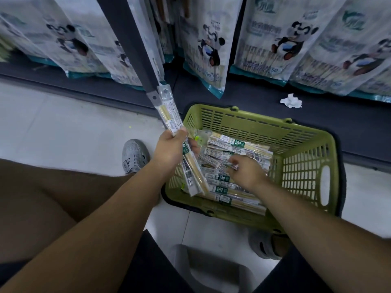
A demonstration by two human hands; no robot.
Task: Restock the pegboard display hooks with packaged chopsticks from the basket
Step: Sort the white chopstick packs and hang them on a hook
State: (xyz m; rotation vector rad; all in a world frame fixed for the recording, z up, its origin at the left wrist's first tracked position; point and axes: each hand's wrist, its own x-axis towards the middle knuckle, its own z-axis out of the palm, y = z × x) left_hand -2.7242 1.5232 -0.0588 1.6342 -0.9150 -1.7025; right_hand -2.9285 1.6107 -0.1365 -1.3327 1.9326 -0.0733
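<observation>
Floor (63, 123): left grip (171, 151) holds chopstick packs (169, 111); right grip (245, 172) pinches one in basket (254, 121).

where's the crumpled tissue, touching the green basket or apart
Apart. The head view shows a strip of dark surface between the crumpled tissue and the green basket.

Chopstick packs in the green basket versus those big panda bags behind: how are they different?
The chopstick packs are slim, clear sleeves with green labels. The panda bags are far wider, pale and printed with a panda. The chopstick packs lie heaped flat in the basket, while the panda bags are upright in rows along the display. Both are sealed plastic packaging, with many of each kind.
</observation>
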